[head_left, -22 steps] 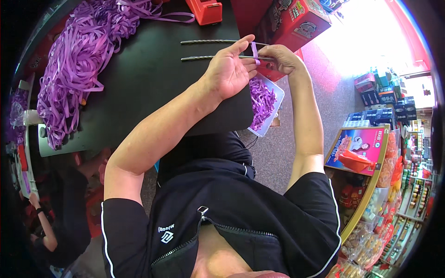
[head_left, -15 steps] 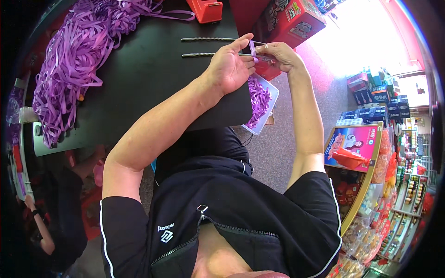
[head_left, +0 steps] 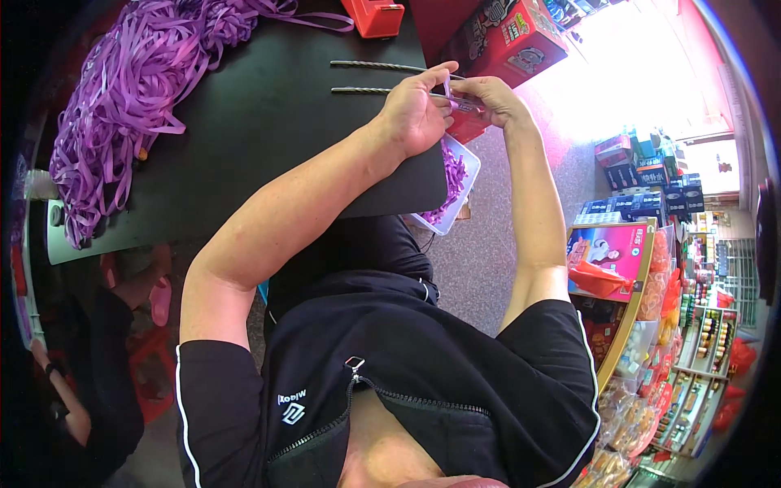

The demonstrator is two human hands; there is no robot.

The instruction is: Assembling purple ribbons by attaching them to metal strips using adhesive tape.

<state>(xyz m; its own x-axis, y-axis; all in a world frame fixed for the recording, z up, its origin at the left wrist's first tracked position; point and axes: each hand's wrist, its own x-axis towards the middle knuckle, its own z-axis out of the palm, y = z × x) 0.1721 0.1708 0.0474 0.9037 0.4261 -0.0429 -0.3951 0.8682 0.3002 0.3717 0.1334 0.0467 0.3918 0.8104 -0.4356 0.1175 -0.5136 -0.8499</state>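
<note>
Purple ribbon strip (head_left: pixel 448 84) is what you are pinching at the right edge of the black table (head_left: pixel 268 138), and that is where trouble could start. Your left hand (head_left: pixel 416 118) is closing thumb and fingers on the short strip, and your right hand (head_left: pixel 491 99) is gripping a thin rod (head_left: pixel 457 101) with a red piece (head_left: pixel 466 128) partly hidden beneath it; I cannot tell exactly how the right fingers are wrapping the rod.

You are working past the table's edge, above the white tray (head_left: pixel 464 175) of purple cuttings (head_left: pixel 450 180) that is hanging half over that edge. In my judgement, three things could go wrong:

- The strip is narrow and slick-looking, so a loose pinch may be letting it slide free and drop to the floor beside the tray.
- Your left forearm is crossing just above the tray; a downward nudge could be tipping it off the edge and spilling the cuttings.
- The two twisted metal rods (head_left: pixel 374 78) are lying near your left hand at the table's far right corner, and a sweep of the wrist could be rolling them off.

The big ribbon heap (head_left: pixel 138 89) is sitting well apart, toward the far left corner.
</note>
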